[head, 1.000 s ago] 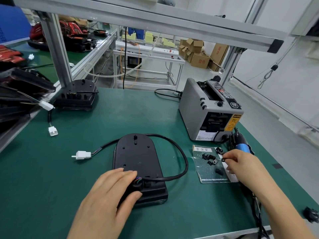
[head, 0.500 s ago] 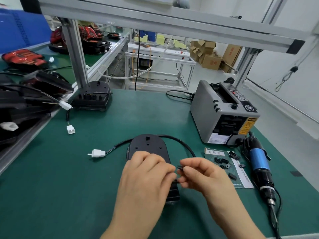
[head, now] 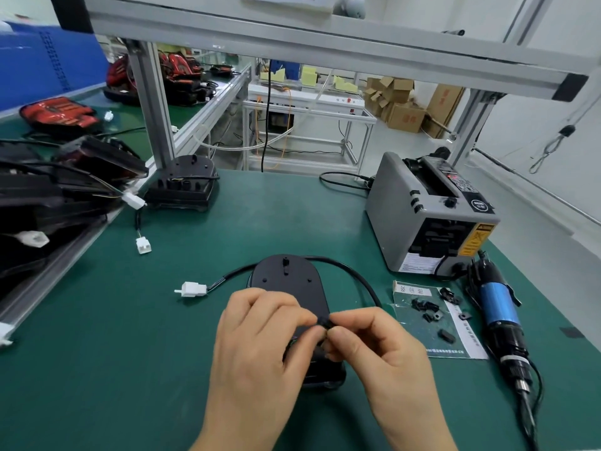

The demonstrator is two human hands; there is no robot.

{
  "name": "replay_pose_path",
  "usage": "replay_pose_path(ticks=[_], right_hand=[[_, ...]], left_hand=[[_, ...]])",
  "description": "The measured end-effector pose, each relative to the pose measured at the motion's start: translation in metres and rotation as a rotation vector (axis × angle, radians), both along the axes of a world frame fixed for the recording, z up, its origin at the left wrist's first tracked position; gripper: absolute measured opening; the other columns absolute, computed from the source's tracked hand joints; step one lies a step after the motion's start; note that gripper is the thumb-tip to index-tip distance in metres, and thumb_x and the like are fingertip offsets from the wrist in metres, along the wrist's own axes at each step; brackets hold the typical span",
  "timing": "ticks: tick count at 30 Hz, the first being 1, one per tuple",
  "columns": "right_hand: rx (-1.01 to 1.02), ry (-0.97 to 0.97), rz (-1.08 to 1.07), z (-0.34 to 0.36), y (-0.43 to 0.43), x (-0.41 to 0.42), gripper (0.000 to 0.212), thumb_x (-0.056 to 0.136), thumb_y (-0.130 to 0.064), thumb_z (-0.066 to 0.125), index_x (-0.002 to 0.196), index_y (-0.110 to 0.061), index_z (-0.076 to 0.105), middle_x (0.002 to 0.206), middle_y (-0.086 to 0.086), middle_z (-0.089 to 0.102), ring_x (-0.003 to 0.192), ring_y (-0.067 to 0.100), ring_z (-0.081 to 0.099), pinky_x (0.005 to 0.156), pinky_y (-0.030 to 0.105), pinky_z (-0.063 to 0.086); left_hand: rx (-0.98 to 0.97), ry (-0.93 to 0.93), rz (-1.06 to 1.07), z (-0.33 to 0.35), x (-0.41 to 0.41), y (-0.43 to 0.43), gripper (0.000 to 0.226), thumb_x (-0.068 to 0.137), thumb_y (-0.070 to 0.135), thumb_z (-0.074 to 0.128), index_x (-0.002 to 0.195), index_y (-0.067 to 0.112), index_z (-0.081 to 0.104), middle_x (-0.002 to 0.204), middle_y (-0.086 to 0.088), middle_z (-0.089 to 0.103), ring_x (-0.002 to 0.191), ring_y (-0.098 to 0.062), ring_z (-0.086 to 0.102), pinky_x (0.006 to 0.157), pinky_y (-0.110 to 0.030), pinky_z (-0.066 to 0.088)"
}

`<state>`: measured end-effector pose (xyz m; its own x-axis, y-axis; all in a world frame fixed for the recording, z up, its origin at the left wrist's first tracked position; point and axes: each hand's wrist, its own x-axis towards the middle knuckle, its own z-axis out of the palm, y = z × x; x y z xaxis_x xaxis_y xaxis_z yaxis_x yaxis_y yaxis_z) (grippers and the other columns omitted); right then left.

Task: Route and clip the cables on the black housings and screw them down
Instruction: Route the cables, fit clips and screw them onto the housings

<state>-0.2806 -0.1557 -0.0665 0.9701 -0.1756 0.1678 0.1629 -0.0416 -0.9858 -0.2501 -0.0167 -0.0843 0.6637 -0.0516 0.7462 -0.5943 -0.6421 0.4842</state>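
Loose clips [head: 426, 308]: several small black pieces are scattered on a printed sheet [head: 434, 341], just to the right of the right-hand fingers.
Screwdriver [head: 499, 307]: a blue-bodied electric driver is laid flat beyond that sheet, farther right of the fingers, with its corded end towards the near edge.
Tape dispenser [head: 400, 219]: a grey machine is seen ahead and to the right of the fingers, well apart from them.
Second housing [head: 183, 180]: another black unit is set far ahead and left of the fingers, at the foot of an aluminium post [head: 153, 105].
In the way: the near end of the black housing [head: 289, 288], and the spot where its cable meets it, are covered by both hands.
Black housing: it is laid flat directly under and ahead of the fingers.
Cable [head: 357, 277]: it is looped round the housing's far end, and its white connector [head: 192, 289] is left on the mat to the left of the fingers.
Left hand [head: 257, 346]: the fingers are curled, and a small black clip [head: 324, 321] is pinched between thumb and forefinger.
Right hand [head: 377, 349]: the same clip is pinched from the other side, with the remaining fingers bent inward.
Surface: a green mat [head: 130, 369] is spread over the bench.
Room: cardboard boxes [head: 403, 109] and a white rack are seen behind, and dark parts [head: 48, 190] are stacked far left.
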Motion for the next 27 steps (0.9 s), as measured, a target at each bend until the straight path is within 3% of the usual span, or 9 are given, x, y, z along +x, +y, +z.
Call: replay_pose_path(ticks=[4,10,16,19,21,23,27], right_hand=[[-0.009,-0.033,-0.015,-0.006,0.0,-0.001,0.017,0.065,-0.024,0.069,0.082,-0.025,0.071,0.069,0.012,0.069,0.059,0.014,0.065,0.059,0.02,0.052],[-0.037,-0.081,-0.03,-0.013,0.0,-0.003,0.014,0.065,-0.025,0.07,0.079,-0.029,0.07,0.07,0.01,0.069,0.059,0.015,0.066,0.06,0.023,0.054],[0.084,-0.072,0.014,-0.02,-0.002,-0.004,0.023,0.063,-0.021,0.074,0.085,-0.029,0.071,0.084,0.008,0.073,0.072,0.02,0.069,0.068,0.031,0.057],[-0.167,-0.189,-0.052,-0.018,-0.006,-0.004,0.026,0.07,-0.024,0.083,0.089,-0.036,0.069,0.087,-0.003,0.071,0.078,0.013,0.067,0.074,0.026,0.054],[-0.49,-0.421,-0.059,-0.015,-0.009,-0.002,0.027,0.079,-0.02,0.071,0.101,-0.035,0.066,0.095,-0.011,0.064,0.082,0.008,0.064,0.075,0.018,0.049],[-0.77,-0.601,-0.059,-0.016,-0.01,0.001,0.026,0.085,-0.016,0.064,0.109,-0.024,0.066,0.101,-0.006,0.062,0.089,0.011,0.062,0.078,0.02,0.048],[-0.934,-0.663,-0.119,-0.02,-0.009,0.003,0.017,0.087,-0.015,0.063,0.1,-0.013,0.073,0.095,-0.001,0.068,0.085,0.014,0.064,0.074,0.024,0.052]], left_hand=[[0.038,0.02,-0.046,0.002,0.002,0.002,0.018,0.08,0.036,0.06,0.074,0.022,0.07,0.083,0.016,0.061,0.088,-0.012,0.045,0.07,-0.033,0.044],[-0.005,0.173,-0.265,0.005,0.006,0.006,0.012,0.08,0.034,0.06,0.076,0.024,0.067,0.087,0.02,0.059,0.094,-0.01,0.047,0.08,-0.022,0.04],[-0.024,0.126,-0.279,0.005,0.01,0.014,0.013,0.084,0.031,0.06,0.074,0.025,0.067,0.086,0.017,0.059,0.094,-0.016,0.046,0.081,-0.022,0.038],[-0.033,0.143,-0.265,0.006,0.01,0.017,0.014,0.083,0.033,0.06,0.075,0.024,0.068,0.086,0.016,0.058,0.095,-0.015,0.046,0.082,-0.022,0.037],[-0.002,0.164,-0.265,0.007,0.01,0.018,0.013,0.082,0.033,0.06,0.076,0.025,0.067,0.087,0.016,0.056,0.096,-0.013,0.045,0.083,-0.022,0.037],[0.069,0.182,-0.269,0.008,0.009,0.02,0.012,0.082,0.034,0.058,0.076,0.026,0.065,0.088,0.018,0.053,0.098,-0.011,0.043,0.084,-0.022,0.036],[0.097,0.325,-0.346,0.013,0.006,0.023,0.009,0.079,0.038,0.054,0.074,0.032,0.058,0.091,0.019,0.049,0.106,-0.007,0.04,0.087,-0.019,0.032]])
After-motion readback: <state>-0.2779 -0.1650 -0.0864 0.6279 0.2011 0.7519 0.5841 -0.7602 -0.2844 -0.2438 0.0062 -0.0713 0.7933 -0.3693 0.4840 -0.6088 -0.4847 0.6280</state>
